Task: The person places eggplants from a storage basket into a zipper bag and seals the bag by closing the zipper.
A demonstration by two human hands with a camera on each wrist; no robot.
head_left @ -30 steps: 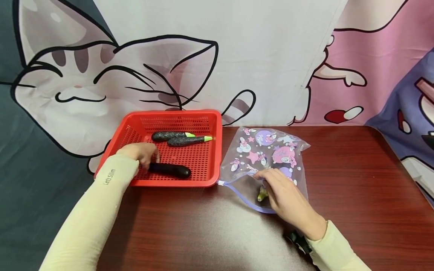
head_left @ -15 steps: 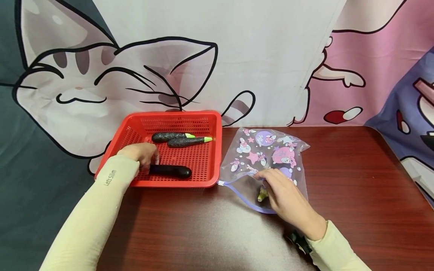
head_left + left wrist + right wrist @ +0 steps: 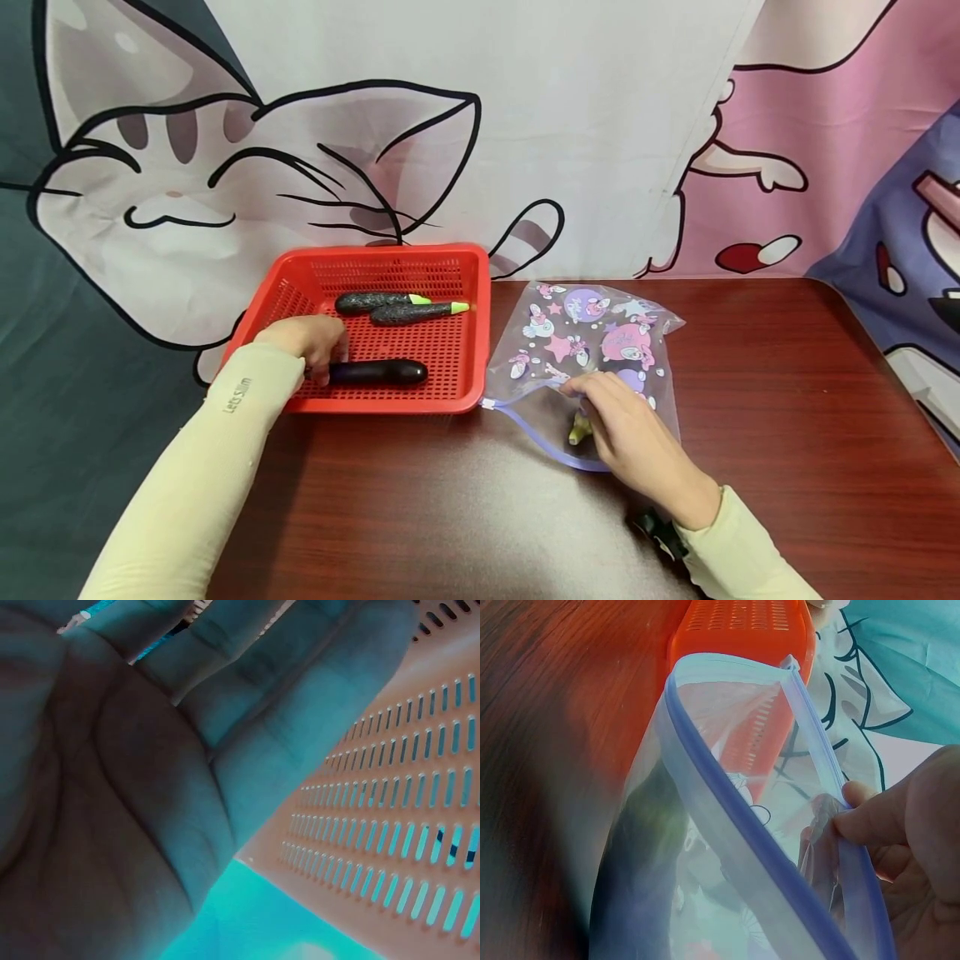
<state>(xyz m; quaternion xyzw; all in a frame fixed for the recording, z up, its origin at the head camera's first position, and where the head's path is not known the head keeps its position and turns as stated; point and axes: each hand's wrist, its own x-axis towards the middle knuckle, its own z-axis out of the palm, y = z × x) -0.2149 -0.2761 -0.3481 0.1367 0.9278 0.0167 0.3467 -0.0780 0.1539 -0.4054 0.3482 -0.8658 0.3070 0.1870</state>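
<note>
In the head view my left hand [image 3: 307, 343] reaches into the red basket [image 3: 486, 333] and grips a glossy dark eggplant [image 3: 382, 372] by its left end. That end is hidden by my fingers. The left wrist view shows the palm and fingers over the basket wall [image 3: 420, 795], but not the eggplant. My right hand [image 3: 637, 433] pinches the blue-edged mouth of a clear printed zip bag [image 3: 570, 333], holding the mouth apart. Inside the bag lies a dark vegetable [image 3: 641, 862], and its greenish stem [image 3: 580, 428] points toward the mouth.
Two dark, bumpy vegetables with bright green ends, a rear one [image 3: 375, 302] and a front one [image 3: 412, 313], lie at the back of the basket. A white slider [image 3: 488, 404] sits at the bag's left corner, close by the basket. A printed cloth [image 3: 600, 125] hangs behind the brown table [image 3: 787, 400].
The eggplant's free end has risen and shifted slightly right in the basket, with the left hand still on its other end. The right hand and the bag stay as they were.
</note>
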